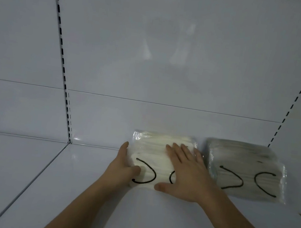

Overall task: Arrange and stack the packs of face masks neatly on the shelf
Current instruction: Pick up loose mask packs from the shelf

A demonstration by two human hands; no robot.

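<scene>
A clear pack of white face masks (153,152) with black ear loops lies on the white shelf (83,191), close to the back panel. My left hand (123,167) holds its left edge, thumb on top and fingers along the side. Flat on top of the pack, my right hand (186,173) presses down with straight fingers and covers its right half. To the right, a pack of grey face masks (243,168) with black loops lies flat, a narrow gap apart from the white one.
A white back panel (170,69) with slotted uprights at left and right rises behind the shelf. A seam (29,180) splits the shelf from the adjoining shelf bay on the left. The shelf's right front corner shows at the lower right.
</scene>
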